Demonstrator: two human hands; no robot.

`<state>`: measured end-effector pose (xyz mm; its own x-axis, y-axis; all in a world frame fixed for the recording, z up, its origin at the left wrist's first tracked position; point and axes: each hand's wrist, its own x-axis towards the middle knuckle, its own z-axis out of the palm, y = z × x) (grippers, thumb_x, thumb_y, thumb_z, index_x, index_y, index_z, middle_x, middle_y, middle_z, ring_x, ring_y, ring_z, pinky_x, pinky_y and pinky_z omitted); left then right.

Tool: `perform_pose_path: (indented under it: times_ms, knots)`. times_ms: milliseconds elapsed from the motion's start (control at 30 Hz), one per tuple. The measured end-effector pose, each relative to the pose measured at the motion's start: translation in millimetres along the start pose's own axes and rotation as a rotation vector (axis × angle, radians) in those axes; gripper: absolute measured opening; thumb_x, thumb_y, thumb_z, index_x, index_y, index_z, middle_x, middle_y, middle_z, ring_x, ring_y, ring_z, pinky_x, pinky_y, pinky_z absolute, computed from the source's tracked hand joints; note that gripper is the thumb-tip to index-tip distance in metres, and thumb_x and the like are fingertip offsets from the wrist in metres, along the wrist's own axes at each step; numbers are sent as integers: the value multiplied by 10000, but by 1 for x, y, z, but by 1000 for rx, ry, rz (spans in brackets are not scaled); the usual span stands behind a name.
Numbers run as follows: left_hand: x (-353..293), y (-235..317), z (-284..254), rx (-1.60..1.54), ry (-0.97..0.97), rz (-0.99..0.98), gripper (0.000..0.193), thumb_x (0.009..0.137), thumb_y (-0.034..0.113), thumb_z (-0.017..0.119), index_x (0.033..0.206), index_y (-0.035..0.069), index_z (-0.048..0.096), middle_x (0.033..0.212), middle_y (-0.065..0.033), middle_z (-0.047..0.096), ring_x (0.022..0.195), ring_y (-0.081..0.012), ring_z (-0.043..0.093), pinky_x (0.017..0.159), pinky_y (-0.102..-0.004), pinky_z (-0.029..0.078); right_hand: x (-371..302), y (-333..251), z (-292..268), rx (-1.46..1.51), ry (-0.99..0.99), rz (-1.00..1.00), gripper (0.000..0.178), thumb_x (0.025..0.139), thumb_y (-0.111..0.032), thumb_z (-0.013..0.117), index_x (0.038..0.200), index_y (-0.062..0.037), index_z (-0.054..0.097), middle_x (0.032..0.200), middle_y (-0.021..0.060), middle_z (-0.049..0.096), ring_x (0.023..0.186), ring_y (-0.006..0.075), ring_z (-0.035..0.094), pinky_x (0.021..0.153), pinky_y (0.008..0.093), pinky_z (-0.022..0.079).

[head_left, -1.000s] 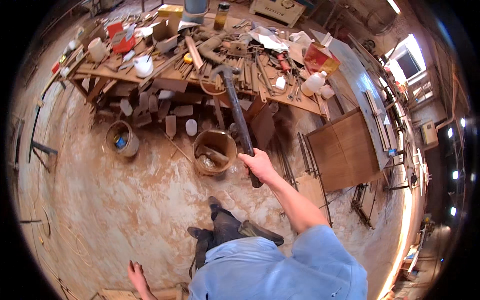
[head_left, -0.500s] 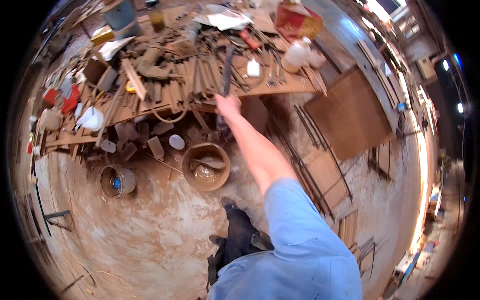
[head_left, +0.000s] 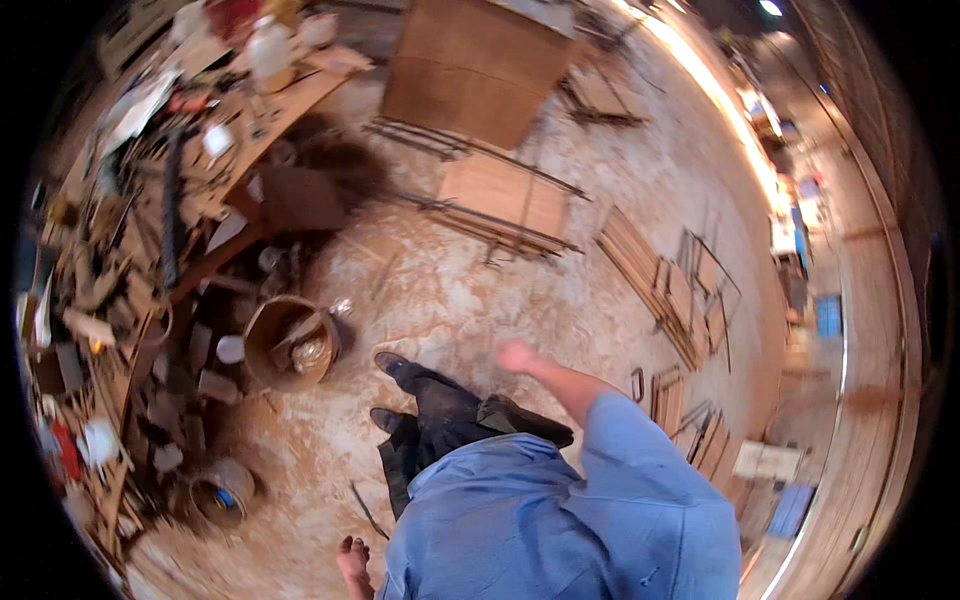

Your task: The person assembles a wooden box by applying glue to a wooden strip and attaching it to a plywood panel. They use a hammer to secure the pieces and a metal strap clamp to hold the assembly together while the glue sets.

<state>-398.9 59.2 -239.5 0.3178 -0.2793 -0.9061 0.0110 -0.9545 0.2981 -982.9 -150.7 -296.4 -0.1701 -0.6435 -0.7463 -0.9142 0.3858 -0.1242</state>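
Observation:
My right hand (head_left: 517, 356) is out in front of my body, over the floor and away from the bench. Motion smears its fingers, and nothing shows in it. Low in the view, beside my blue shirt, hangs my left hand (head_left: 353, 558), its fingers loosely bent with small gaps and no object visible between them. A long dark bar-like tool (head_left: 172, 210) lies on the cluttered workbench (head_left: 295, 105) to the left, apart from both hands.
A round tub (head_left: 262, 345) with something shiny inside stands by the bench, and a bucket (head_left: 215, 497) lower left. Ahead are a large brown board (head_left: 475, 70), a panel on dark metal frames (head_left: 505, 195) and stacked wooden strips (head_left: 648, 285). Shelving runs along the right.
My right hand has come off the dark bar on the bench and drawn back toward my body. The view has turned right, so the bench sits further left. My left hand now shows.

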Motion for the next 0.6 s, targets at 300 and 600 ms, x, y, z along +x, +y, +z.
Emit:
perform_pose_path:
  times_ms: [300, 600]
  knots:
    - [105, 151, -20, 611, -99, 376, 203, 793, 36, 513, 904, -26, 671, 718, -80, 622, 537, -196, 580, 379, -339, 444, -251, 238, 121, 1107, 415, 838, 310, 787, 30, 489, 1066, -44, 604, 796, 122, 623, 565, 256, 607, 466, 443, 541]
    - [-45, 288, 293, 761, -346, 774, 219, 765, 23, 591, 950, -31, 694, 719, -53, 635, 561, -132, 557, 502, -260, 437, -276, 294, 272, 645, 258, 430, 182, 786, -113, 531, 797, 38, 632, 667, 187, 597, 551, 324, 622, 490, 482, 525]
